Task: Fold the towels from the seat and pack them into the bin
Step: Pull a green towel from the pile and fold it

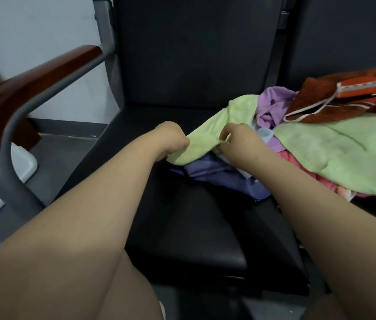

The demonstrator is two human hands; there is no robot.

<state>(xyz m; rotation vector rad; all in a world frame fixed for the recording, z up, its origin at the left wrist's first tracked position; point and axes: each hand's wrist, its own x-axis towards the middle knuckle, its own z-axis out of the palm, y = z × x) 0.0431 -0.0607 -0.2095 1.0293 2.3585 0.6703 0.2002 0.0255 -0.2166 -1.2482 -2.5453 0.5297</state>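
Towels (334, 146) run off frame right; left hand (171, 137) and right hand (237, 140) each pinch the green towel (205, 134), contact hidden.

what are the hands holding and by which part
The light green towel, by its near edge: left hand at its left end, right hand further along.

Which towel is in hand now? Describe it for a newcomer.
On the black seat, a towel heap lies at right. At its left edge sits the light green towel, the only one pinched by both left hand and right hand.
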